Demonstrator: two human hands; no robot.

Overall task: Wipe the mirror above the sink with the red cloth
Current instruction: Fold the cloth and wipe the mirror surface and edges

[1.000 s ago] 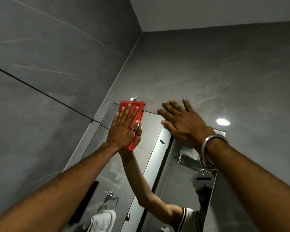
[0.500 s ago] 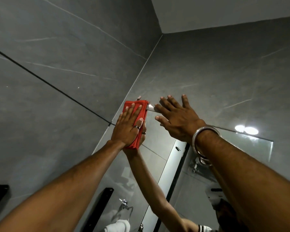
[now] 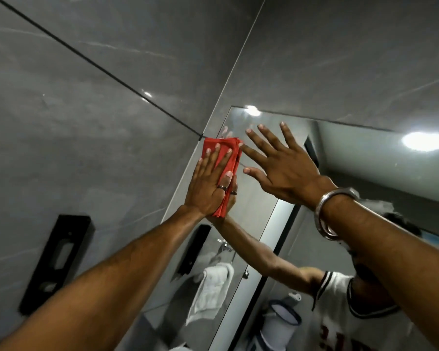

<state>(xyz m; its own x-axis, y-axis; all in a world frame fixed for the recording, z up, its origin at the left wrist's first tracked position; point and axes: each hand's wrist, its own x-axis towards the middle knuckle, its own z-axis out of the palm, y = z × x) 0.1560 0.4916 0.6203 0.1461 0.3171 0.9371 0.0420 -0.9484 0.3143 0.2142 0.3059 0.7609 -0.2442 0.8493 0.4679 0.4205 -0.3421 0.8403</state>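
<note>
Head view: red cloth [image 3: 222,158] against mirror [image 3: 259,198]

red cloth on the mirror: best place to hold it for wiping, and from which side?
Flat palm over the folded red cloth, coming from the room side, as the left hand does. It lies pressed flat against the mirror, so probably only its outer face is grippable.

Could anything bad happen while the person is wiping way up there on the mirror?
Maybe. The left hand presses the folded red cloth flat with an open palm, right at the mirror's left edge by the wall corner, so the cloth could slide off the glass or drop. The bare right hand is spread close against the glass and could leave fingerprints on it. The metal bangle on that wrist might knock or scratch the mirror.
</note>
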